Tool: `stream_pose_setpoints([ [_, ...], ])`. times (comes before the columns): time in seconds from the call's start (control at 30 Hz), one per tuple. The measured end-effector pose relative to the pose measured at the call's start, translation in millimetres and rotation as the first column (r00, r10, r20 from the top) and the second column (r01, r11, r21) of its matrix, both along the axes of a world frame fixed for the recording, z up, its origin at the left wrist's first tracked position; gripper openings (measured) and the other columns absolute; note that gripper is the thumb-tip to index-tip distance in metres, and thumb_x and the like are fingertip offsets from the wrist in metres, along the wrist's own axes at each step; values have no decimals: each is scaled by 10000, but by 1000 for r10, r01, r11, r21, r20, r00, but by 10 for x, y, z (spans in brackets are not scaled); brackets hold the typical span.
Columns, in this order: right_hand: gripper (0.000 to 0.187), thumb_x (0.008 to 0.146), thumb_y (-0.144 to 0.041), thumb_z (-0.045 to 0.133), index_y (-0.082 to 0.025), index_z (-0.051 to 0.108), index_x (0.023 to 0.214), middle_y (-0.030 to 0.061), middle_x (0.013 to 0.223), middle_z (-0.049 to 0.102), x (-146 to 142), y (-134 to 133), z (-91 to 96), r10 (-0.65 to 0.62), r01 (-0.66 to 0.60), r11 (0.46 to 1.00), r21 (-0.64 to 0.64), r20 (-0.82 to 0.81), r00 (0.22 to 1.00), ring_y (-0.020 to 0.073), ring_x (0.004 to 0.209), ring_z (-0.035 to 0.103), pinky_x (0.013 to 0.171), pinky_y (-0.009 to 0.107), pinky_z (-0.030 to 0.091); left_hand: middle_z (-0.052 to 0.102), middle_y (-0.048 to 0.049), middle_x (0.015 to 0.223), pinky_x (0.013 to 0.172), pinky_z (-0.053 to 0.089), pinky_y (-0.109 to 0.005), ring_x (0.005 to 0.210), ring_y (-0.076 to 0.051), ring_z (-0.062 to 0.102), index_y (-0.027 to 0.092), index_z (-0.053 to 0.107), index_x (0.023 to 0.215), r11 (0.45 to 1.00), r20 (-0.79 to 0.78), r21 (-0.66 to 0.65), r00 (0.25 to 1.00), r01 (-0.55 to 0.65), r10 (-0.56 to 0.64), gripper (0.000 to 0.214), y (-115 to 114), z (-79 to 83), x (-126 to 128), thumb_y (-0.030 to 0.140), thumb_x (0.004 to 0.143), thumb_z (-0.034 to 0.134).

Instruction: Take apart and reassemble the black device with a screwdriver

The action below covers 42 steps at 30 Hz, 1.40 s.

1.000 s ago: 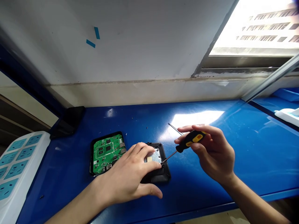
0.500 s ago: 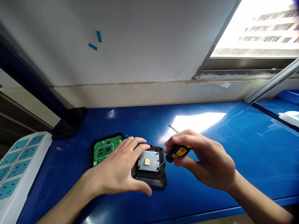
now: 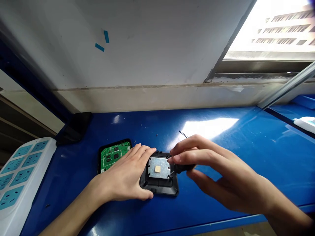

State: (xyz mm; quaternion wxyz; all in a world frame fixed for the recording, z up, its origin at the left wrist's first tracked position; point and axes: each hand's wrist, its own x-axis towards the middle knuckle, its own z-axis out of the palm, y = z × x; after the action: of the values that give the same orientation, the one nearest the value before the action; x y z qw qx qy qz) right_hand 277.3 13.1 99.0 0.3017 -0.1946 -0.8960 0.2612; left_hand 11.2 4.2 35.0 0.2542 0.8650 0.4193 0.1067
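Note:
A black plastic cover (image 3: 163, 191) lies on the blue table with its inner side up. Screwed or set into it is a silvery metal plate (image 3: 163, 164) with a small beige pad (image 3: 157, 169) on top. My left hand (image 3: 123, 178) holds the cover by its left side, thumb at the near edge and fingers at the far edge. In my right hand (image 3: 221, 177) is a screwdriver (image 3: 183, 168), its dark handle between thumb and fingers, partly hidden. The screwdriver's tip meets the plate's near right corner. Left of the cover, a green circuit board (image 3: 112, 155) sits in a black shell, partly behind my left hand.
A white power strip (image 3: 52, 147) stands at the left, with a dark object (image 3: 75, 127) behind it. Thin dark tips of a tool (image 3: 183, 134) show beyond my right hand. A wall (image 3: 157, 98) closes the back; small dark bits (image 3: 157, 135) lie on the table.
My left thumb has closed in to the cover's near edge. My right hand has shifted its fingers on the screwdriver, and the handle has turned, hiding most of its yellow.

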Motion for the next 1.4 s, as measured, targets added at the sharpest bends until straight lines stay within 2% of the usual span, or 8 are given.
stream_pose_setpoints([
  [0.4,604,918,-29,546,-318,500,1446,74,1198,714,-72,134,-40,11,-11,1000,-3,-57,998,223,1068,708,845,381,639,541,-103,1403,1128,420,-573,1349,-376,478,253,434,1444,1000,-27,-17,1000,-6,6,878,1,66,43,432,690,846],
  [0.53,590,928,-87,630,-317,483,1450,69,1155,698,-40,139,-119,-49,50,999,4,-94,994,200,985,708,824,352,633,542,-99,1394,1114,436,-565,1318,-375,497,253,431,1449,1000,-24,-3,1000,-18,18,913,2,47,54,430,669,871],
  [0.7,415,899,-260,764,-286,592,1276,45,1040,654,-73,178,-220,-101,118,989,84,-186,977,151,806,676,700,283,609,526,-90,1402,1087,475,-539,1316,-368,495,267,421,1464,999,-22,3,999,-33,33,943,-10,6,60,451,667,890],
  [0.9,436,839,-387,816,-291,609,1211,40,978,631,-153,223,-444,-215,287,950,120,-414,884,191,820,671,691,345,620,476,-116,1462,1110,468,-549,1357,-371,456,246,382,1497,998,-58,-24,997,-51,50,989,-23,-10,74,478,680,888],
  [1.1,552,900,-131,738,-379,538,1350,18,1118,665,-233,112,-576,-296,262,955,-141,-542,786,150,792,750,660,304,668,444,-128,1491,1118,457,-577,1373,-383,441,262,346,1525,997,-61,-50,996,-61,58,1013,-25,-39,80,476,694,886],
  [1.23,559,919,-142,710,-365,542,1403,47,1164,673,-247,79,-604,-220,229,972,-56,-565,795,153,767,744,647,330,675,442,-110,1483,1117,457,-565,1360,-370,441,282,343,1521,997,-57,-49,997,-52,50,1010,-27,-46,78,479,694,889],
  [1.33,439,1025,-194,521,-256,525,1460,129,1297,646,-244,54,-607,-130,187,981,44,-565,815,200,883,752,710,404,681,459,-83,1456,1098,476,-533,1319,-350,460,300,368,1503,997,-65,-55,997,-55,51,989,-20,-43,79,485,687,894],
  [1.4,438,1050,-152,414,-234,521,1466,141,1341,630,-257,22,-586,-130,176,984,28,-563,816,215,977,746,760,426,676,473,-71,1431,1089,484,-510,1294,-337,468,300,397,1480,997,-66,-59,996,-57,53,960,-12,-41,83,481,680,897],
])
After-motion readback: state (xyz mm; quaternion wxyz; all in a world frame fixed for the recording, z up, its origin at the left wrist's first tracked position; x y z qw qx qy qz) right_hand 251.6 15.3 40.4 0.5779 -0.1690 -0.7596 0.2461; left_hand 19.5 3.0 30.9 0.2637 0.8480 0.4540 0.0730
